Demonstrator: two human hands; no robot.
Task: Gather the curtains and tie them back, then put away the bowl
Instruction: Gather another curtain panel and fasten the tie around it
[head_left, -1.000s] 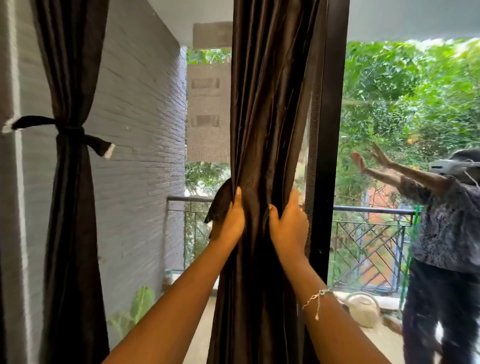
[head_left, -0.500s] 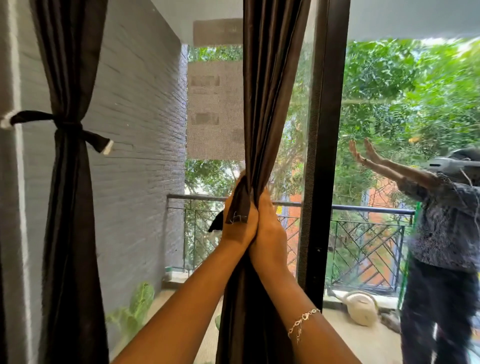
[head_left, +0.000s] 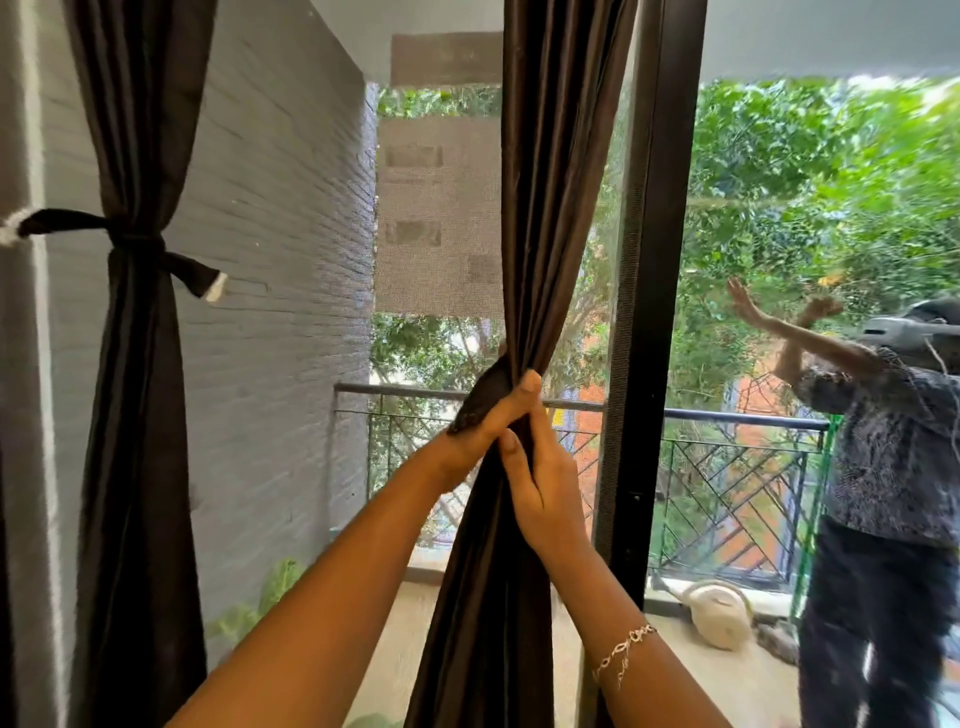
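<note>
A dark brown curtain (head_left: 545, 208) hangs in the middle of the glass door, pinched into a narrow waist at mid height. My left hand (head_left: 483, 423) grips that waist from the left, and a dark tie-back strap (head_left: 480, 397) lies under its fingers. My right hand (head_left: 540, 483) holds the gathered cloth just below, fingers wrapped behind it. A second dark curtain (head_left: 135, 389) at the left is bound by a tie-back (head_left: 130, 244) fixed to the wall. No bowl is in view.
A black door frame (head_left: 654, 312) stands right of the gathered curtain. The glass reflects a person (head_left: 893, 467) with raised hands at the far right. Outside are a balcony railing (head_left: 727, 467), a white watering can (head_left: 719, 613) and a grey brick wall (head_left: 280, 312).
The curtain, spread wide a second ago, is now squeezed into a thin bunch. My hands came together, and the left thumb has shifted across the top of the bunch.
</note>
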